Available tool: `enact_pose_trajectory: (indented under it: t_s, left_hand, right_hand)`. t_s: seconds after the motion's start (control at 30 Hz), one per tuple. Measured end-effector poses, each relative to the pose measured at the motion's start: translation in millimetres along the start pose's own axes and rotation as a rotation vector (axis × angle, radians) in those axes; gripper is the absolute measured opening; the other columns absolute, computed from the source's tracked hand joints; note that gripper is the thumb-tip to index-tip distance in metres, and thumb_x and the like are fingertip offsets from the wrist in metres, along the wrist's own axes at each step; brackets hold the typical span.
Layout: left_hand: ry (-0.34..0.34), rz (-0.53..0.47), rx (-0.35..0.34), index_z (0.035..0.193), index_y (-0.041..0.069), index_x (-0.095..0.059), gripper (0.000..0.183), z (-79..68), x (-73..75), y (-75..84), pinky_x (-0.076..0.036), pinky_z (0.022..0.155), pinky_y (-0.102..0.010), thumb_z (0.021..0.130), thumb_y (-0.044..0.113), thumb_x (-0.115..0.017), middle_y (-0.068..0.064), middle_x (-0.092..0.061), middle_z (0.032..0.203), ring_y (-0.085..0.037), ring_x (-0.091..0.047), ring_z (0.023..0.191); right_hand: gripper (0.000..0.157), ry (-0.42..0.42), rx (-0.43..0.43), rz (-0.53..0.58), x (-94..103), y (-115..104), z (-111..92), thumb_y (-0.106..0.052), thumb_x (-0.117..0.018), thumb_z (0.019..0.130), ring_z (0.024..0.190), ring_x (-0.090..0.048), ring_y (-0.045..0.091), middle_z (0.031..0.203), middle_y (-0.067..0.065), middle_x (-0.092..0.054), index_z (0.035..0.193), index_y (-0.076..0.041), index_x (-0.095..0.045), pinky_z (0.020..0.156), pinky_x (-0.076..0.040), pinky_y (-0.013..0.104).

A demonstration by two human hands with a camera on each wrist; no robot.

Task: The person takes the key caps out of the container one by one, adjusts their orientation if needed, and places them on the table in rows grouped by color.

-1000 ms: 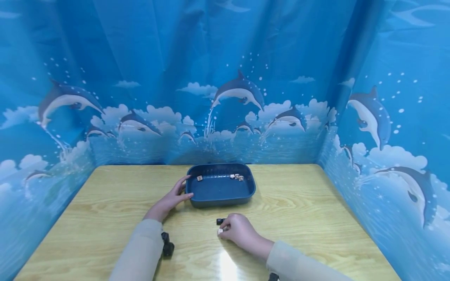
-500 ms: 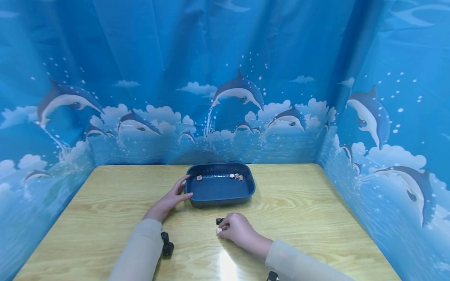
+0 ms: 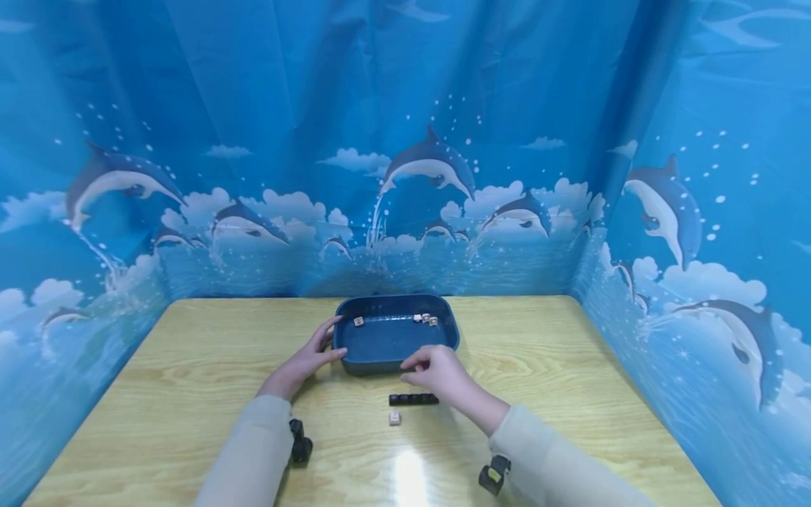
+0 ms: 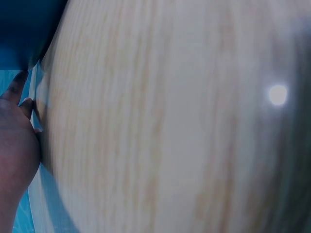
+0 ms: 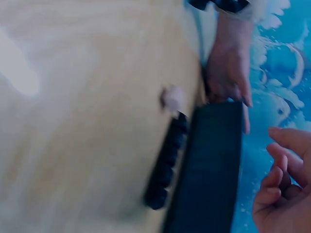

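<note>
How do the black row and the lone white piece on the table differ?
Make-up: the black row is several small blocks in a line; the white piece is a single block.
Colour: the black row is dark, the white piece pale.
Place: the black row lies nearer the blue tray; the white piece sits nearer the head camera.
Shared: both rest on the wooden table.

A curtained booth: dolphin-printed curtains [image 3: 304,162] back and flank the table [image 3: 545,380].
</note>
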State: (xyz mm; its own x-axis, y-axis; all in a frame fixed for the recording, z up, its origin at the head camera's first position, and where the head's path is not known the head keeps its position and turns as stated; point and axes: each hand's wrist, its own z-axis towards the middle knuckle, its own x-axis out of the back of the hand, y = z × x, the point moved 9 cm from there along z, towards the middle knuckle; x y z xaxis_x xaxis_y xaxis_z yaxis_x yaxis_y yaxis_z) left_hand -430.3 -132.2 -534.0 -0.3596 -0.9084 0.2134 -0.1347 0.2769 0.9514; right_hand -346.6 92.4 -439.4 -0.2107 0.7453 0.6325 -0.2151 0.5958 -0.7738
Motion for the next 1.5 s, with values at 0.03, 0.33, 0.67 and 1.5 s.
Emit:
enact_pose_trajectory:
  t_s: [0.03, 0.33, 0.67, 1.5]
  left_hand:
    - [0.001, 0.001, -0.001, 0.155, 0.031, -0.019, 0.079, -0.2, 0.5, 0.2, -0.003, 0.111, -0.066, 0.093, 0.028, -0.067, -0.024, -0.009, 0.159, -0.043, -0.002, 0.145]
    - [0.027, 0.002, -0.004, 0.156, 0.034, -0.016, 0.083, -1.4, 7.9, 1.2, -0.004, 0.111, -0.066, 0.092, 0.031, -0.069, -0.022, -0.01, 0.16, -0.042, -0.003, 0.146]
    - [0.088, 0.097, -0.023, 0.158, 0.025, -0.002, 0.091, -0.5, 14.6, 10.2, -0.003, 0.109, -0.069, 0.094, 0.037, -0.065, -0.023, -0.017, 0.158, -0.044, -0.005, 0.145]
    - [0.063, 0.423, 0.115, 0.157, 0.015, -0.015, 0.089, -18.8, -10.7, -2.3, 0.01, 0.109, -0.066, 0.092, 0.061, -0.052, -0.022, 0.0, 0.16, -0.042, 0.015, 0.144]
  right_hand:
    - [0.017, -0.001, -0.006, 0.015, 2.9, -1.2, 3.4, -0.01, -0.077, 0.083, 0.061, -0.05, 0.011, 0.069, -0.002, -0.057, 0.098, -0.004, -0.076, 0.053, -0.044, 0.024]
    - [0.016, -0.05, 0.049, 0.058, 13.6, -22.0, 38.7, -0.012, -0.075, 0.086, 0.075, -0.059, 0.015, 0.081, -0.002, -0.064, 0.102, -0.01, -0.075, 0.064, -0.052, 0.031]
    - [0.018, -0.156, 0.05, 0.058, 5.4, -32.6, 84.1, -0.014, -0.073, 0.089, 0.079, -0.062, 0.017, 0.086, -0.001, -0.067, 0.107, -0.012, -0.074, 0.068, -0.053, 0.031]
    - [0.037, -0.492, 0.073, -0.433, -47.4, -21.8, 146.3, -0.008, -0.071, 0.089, 0.118, -0.057, 0.023, 0.124, 0.003, -0.065, 0.126, -0.011, -0.067, 0.096, -0.049, 0.034]
